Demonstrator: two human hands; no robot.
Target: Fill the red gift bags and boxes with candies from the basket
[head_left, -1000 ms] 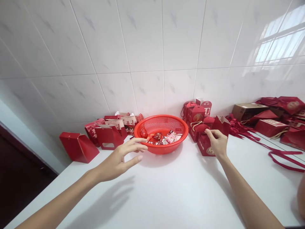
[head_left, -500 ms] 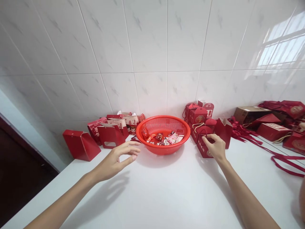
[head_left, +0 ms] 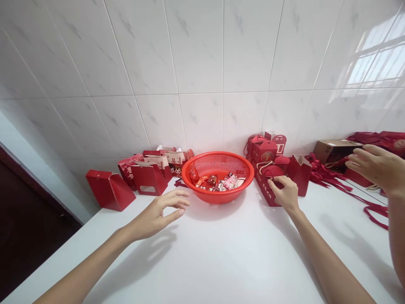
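My left hand (head_left: 163,213) hovers over the white table with its fingers apart and nothing in it, to the front left of the red plastic basket (head_left: 218,197). Wrapped candies (head_left: 230,182) lie in the basket's bottom. To the right of the basket, my right hand (head_left: 284,192) pinches the dark red cord on top of a red gift box (head_left: 267,192). That box stands upright on the table, partly hidden by my fingers. More red boxes (head_left: 265,151) stand close behind it, and a taller red box (head_left: 299,173) is just right of my hand.
Red boxes (head_left: 110,190) and printed packets (head_left: 175,162) line the wall at left. At right are a brown carton (head_left: 335,150), dark red ribbons (head_left: 319,171) and another person's hand (head_left: 376,166), reaching over them. A tiled wall (head_left: 202,114) closes off the table's back.
Another person's hand and forearm have come into view at the right. My right hand keeps its pinch on the box's cord, and my left hand stays nearly in place.
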